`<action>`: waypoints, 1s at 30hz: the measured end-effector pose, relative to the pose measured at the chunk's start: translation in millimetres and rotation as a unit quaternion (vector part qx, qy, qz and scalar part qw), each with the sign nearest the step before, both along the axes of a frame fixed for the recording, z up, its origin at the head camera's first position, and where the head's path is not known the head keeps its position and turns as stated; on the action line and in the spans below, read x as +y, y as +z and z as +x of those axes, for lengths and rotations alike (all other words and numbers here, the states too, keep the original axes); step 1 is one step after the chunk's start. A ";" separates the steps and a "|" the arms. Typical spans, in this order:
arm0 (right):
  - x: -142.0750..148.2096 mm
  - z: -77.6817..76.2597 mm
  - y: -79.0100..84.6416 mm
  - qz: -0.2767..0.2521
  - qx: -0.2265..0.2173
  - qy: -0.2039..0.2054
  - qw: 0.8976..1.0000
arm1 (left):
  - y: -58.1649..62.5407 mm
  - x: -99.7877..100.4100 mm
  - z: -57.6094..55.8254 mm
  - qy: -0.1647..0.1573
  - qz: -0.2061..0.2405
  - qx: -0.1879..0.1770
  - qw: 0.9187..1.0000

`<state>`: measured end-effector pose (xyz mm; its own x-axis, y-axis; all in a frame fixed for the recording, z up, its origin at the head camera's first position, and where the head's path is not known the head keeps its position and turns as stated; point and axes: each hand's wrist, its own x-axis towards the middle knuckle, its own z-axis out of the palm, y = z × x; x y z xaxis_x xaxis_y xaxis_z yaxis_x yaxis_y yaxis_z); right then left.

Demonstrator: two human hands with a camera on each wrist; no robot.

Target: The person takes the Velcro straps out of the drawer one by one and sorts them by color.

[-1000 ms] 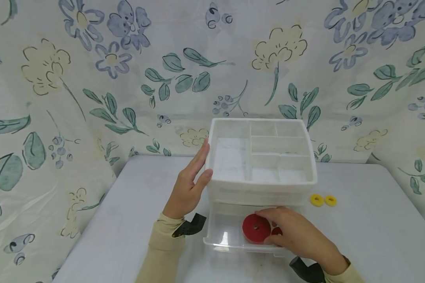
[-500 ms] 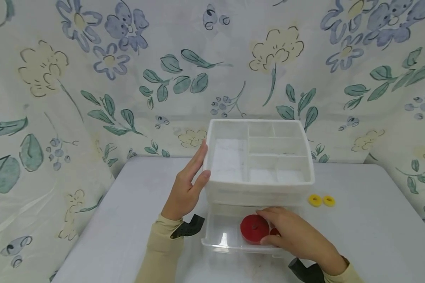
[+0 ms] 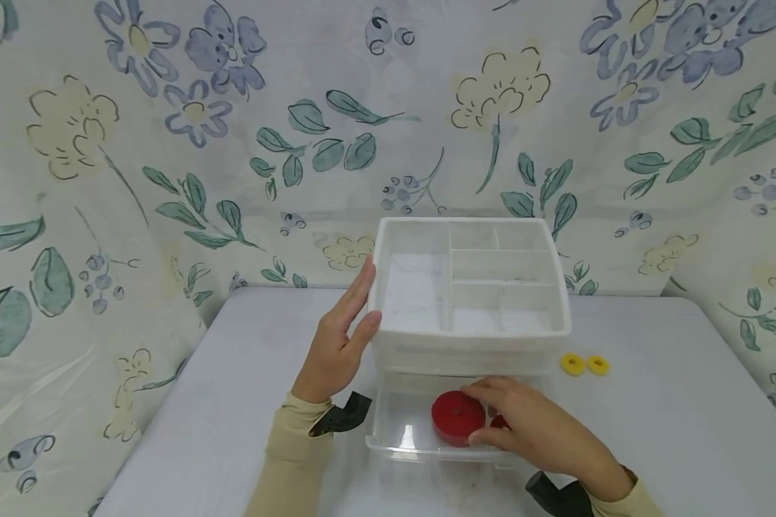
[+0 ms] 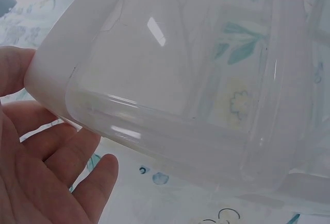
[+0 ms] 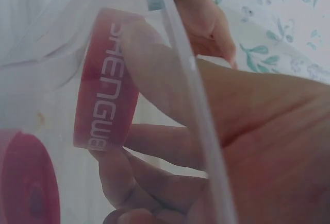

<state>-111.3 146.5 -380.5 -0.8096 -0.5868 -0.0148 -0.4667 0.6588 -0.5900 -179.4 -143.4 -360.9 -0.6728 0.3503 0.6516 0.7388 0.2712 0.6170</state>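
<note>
In the head view a white storage box (image 3: 468,345) stands on the table, with its clear drawer (image 3: 397,416) pulled out at the front. My left hand (image 3: 336,348) rests against the box's left side, fingers nearly straight and thumb near the front corner. Over the drawer, my right hand (image 3: 533,424) holds a red tape roll (image 3: 458,418) by its rim between thumb and fingers. White lettering runs along the roll's edge (image 5: 105,82) in the right wrist view. A second red roll (image 5: 28,180) appears there through the clear plastic; in the head view the hand mostly hides it.
Two small yellow rings (image 3: 573,364) lie on the table (image 3: 653,431) right of the box. The box top is an open tray (image 3: 503,266) split into several compartments. A flower-patterned cloth (image 3: 427,108) hangs behind and at the sides.
The held tape roll has tilted, so more of its edge shows. The whole head view has drifted slightly, shifting everything a little to the left. My left hand keeps its place on the box.
</note>
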 end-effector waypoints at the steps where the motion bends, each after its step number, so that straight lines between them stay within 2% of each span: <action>1: 0.3 0.3 0.3 -0.001 -0.004 0.001 1.000 | 0.2 0.0 0.3 0.000 0.000 -0.001 1.000; 6: 3.1 1.4 1.8 -0.015 -0.019 0.006 1.000 | 0.5 0.2 0.5 0.003 -0.002 -0.002 1.000; 18: 8.2 8.1 10.0 -0.032 -0.010 0.015 0.999 | -1.0 0.3 -0.5 0.002 0.002 0.003 1.000; 30: 19.3 13.3 17.4 -0.052 -0.029 -0.025 0.998 | 0.4 0.3 0.9 0.000 -0.001 -0.004 1.000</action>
